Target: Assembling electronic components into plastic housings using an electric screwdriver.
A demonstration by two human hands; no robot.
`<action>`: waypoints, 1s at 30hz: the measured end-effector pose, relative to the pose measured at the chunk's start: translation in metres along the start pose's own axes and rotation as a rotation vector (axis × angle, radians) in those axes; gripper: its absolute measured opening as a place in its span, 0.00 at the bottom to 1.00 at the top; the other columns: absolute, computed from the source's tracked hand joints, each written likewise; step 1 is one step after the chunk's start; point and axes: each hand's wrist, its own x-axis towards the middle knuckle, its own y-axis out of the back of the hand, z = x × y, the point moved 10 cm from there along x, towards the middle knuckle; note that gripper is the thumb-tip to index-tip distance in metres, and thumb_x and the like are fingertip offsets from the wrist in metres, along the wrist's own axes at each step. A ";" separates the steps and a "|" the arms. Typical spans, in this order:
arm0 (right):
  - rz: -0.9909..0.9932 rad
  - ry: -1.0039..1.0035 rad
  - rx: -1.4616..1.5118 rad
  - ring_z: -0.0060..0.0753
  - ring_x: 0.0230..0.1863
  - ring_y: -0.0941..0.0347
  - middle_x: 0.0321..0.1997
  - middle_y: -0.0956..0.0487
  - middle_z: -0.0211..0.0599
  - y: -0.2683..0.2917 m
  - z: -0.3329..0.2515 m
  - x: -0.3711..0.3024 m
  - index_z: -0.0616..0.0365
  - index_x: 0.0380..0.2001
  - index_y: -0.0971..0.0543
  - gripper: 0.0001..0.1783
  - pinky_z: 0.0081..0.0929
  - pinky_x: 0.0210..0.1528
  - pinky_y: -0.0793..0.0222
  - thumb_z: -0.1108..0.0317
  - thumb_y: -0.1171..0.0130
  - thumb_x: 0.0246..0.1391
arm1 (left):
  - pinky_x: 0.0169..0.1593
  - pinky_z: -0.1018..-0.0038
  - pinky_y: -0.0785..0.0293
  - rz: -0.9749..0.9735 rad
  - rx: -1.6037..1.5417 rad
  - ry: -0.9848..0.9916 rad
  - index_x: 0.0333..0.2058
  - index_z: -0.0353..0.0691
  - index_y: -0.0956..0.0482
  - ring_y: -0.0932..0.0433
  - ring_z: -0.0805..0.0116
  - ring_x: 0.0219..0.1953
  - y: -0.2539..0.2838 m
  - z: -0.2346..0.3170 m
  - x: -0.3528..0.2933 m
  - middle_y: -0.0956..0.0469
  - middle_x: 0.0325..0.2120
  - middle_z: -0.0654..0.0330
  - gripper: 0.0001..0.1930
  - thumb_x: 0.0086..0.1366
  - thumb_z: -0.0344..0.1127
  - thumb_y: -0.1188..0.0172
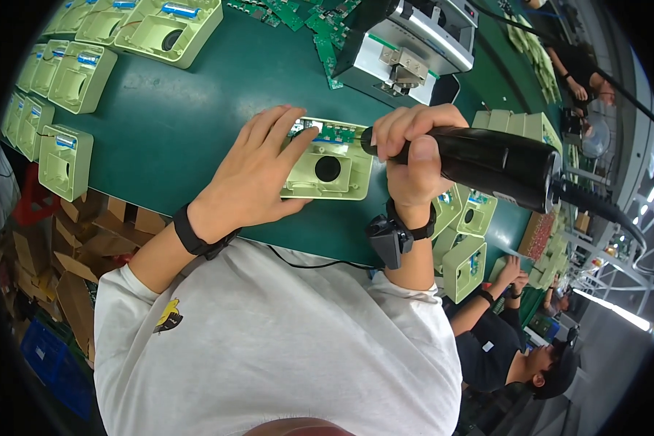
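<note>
A pale green plastic housing (360,190) lies on the table in front of me, with a black round disc (328,168) in it and a narrow green circuit board (338,134) along its far side. My left hand (251,167) grips the housing from the left, fingertips by the board and thumb at the near edge. My right hand (418,145) is wrapped round a black electric screwdriver (498,163), held nearly level. Its tip points left at the board's right end; whether it touches a screw is too small to tell.
A silver-and-black machine (414,54) stands beyond the housing, beside loose circuit boards (327,43). More green housings line the left (65,160) and right (465,269) of the green table (160,131). Cardboard boxes (76,298) lie at lower left. A co-worker (494,341) sits at right.
</note>
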 end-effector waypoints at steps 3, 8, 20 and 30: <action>-0.007 0.004 0.047 0.31 0.18 0.34 0.20 0.30 0.36 0.001 0.004 -0.002 0.58 0.34 0.31 0.19 0.35 0.26 0.31 0.56 0.36 0.62 | 0.73 0.48 0.37 0.003 -0.016 -0.008 0.65 0.33 0.29 0.40 0.39 0.73 0.000 -0.001 0.000 0.36 0.69 0.43 0.45 0.49 0.39 0.21; 0.004 0.031 0.061 0.31 0.18 0.33 0.20 0.30 0.36 0.004 0.005 -0.007 0.58 0.34 0.31 0.19 0.36 0.26 0.31 0.56 0.36 0.63 | 0.72 0.50 0.33 0.009 -0.302 -0.035 0.72 0.34 0.38 0.39 0.36 0.73 0.004 -0.016 -0.004 0.38 0.70 0.41 0.53 0.48 0.37 0.20; 0.094 0.241 -0.064 0.34 0.19 0.34 0.20 0.30 0.38 0.034 -0.030 0.064 0.58 0.35 0.31 0.14 0.38 0.28 0.30 0.60 0.43 0.67 | 0.75 0.55 0.37 -0.086 -0.544 -0.075 0.78 0.36 0.60 0.35 0.41 0.74 -0.033 -0.018 0.033 0.36 0.73 0.43 0.70 0.44 0.39 0.17; 0.094 0.223 -0.142 0.34 0.18 0.34 0.20 0.31 0.39 0.023 -0.030 0.051 0.58 0.35 0.30 0.14 0.39 0.28 0.30 0.59 0.44 0.67 | 0.76 0.55 0.37 -0.064 -0.533 -0.063 0.78 0.36 0.61 0.34 0.41 0.73 -0.036 -0.020 0.032 0.35 0.73 0.45 0.71 0.44 0.40 0.17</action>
